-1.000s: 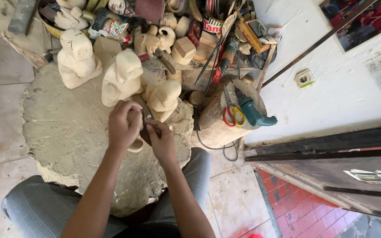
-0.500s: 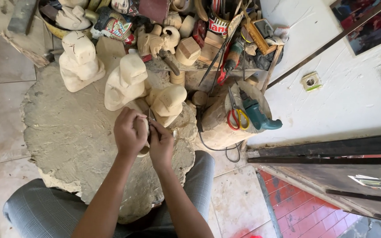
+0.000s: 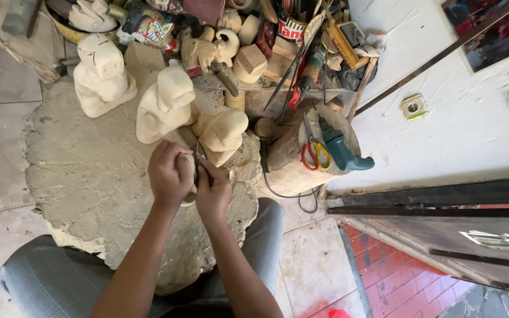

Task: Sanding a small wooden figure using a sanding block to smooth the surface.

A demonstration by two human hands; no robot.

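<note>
Rough grey matting (image 3: 83, 176) covers the floor where the person sits, checked trouser legs at the lower edge. Nearest, the left hand (image 3: 169, 176) is wrapped tight around a small pale wooden piece (image 3: 191, 197), mostly hidden under the fingers. Touching it, the right hand (image 3: 212, 191) is clenched on a thin tool (image 3: 198, 154) pressed against that piece. Just beyond stand three pale carved figures (image 3: 163, 106). Farther right, red-handled scissors (image 3: 313, 154) and a teal drill (image 3: 343, 150) lie on a stump (image 3: 290, 171).
</note>
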